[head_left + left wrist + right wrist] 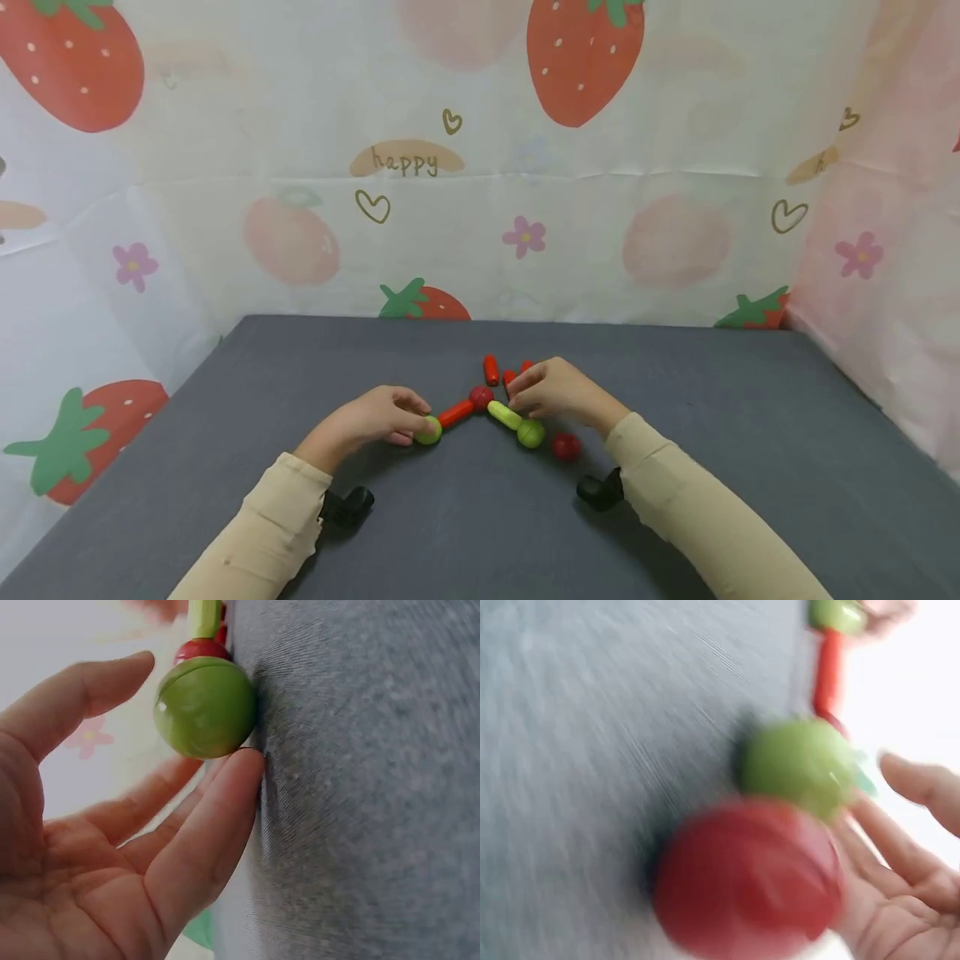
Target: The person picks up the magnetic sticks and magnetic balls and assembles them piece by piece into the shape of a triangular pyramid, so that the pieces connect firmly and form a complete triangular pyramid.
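Left hand [371,421] grip spread beside green ball [429,431], right hand [551,390] grip hidden, red ball [746,881] blurred

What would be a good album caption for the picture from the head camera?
Two hands, left hand and right hand, touch a chain of green balls and red rods on a grey table.

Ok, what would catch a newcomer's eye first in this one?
Probably the bent chain of sticks and balls at the middle of the grey table: green ball, orange stick, red ball, yellow stick, second green ball. The left hand touches its left end; the right hand hovers over the right part.
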Available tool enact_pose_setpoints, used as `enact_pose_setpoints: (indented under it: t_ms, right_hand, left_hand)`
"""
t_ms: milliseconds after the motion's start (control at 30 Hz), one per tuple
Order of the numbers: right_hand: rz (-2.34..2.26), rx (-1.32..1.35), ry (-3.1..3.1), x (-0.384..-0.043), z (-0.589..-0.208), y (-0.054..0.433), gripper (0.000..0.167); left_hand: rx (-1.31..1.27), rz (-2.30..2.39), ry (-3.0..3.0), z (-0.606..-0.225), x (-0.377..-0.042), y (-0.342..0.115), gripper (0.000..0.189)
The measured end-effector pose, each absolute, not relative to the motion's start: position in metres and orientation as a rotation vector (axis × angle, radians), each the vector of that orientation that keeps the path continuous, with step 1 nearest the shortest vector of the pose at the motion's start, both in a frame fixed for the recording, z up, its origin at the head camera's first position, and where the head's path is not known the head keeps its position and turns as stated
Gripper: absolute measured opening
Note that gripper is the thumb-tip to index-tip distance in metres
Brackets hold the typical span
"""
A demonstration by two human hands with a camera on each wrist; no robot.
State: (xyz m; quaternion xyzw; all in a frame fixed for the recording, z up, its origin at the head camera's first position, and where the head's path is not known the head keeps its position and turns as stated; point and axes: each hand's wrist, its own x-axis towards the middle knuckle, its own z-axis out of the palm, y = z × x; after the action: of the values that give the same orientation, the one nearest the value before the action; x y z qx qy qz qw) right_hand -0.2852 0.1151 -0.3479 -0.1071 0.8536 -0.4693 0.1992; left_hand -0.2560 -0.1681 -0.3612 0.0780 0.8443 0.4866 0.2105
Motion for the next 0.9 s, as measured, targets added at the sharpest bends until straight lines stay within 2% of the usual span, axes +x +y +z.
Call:
enact_pose_setpoints:
  t_ms: [100,267,900]
  right_hand:
    - [-1.262,-0.323,2.359,-0.283,-0.348,0.133,0.033]
    - [-1.221,-0.427,2.282,-0.280,-0.354,0.147,0.036]
    - [-1.212,-0.417,2.342,-0.276,-0.361,0.140,0.032]
  left_hand:
    - [0.255,1.389,2.296,-0.363,-0.257,-0.171,0.043]
    - [0.258,1.424,2.274,-0.366,-0.257,-0.174,0.038]
    - [0.261,1.451,2.282,-0.371,-0.253,-0.173,0.031]
